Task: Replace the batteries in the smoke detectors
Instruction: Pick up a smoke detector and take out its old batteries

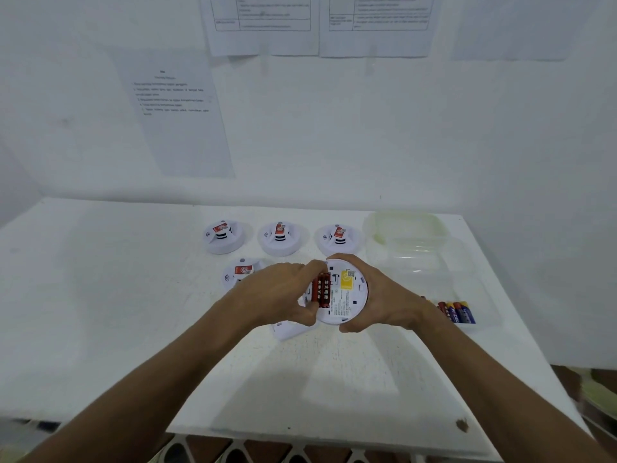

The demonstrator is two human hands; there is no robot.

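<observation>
Right hand (377,292): gripping the round white smoke detector (347,292), back side up.
Left hand (277,295): pinching the red batteries (321,290) sitting in it.
Far row: three detectors (280,238) sitting on the white table (100,295).

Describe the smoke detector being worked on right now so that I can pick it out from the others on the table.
On the white table, in front of a back row of three detectors, both hands hold one smoke detector. The right hand grips its rim while the left hand works at its red batteries. It alone is turned underside up, showing a yellow label.
</observation>
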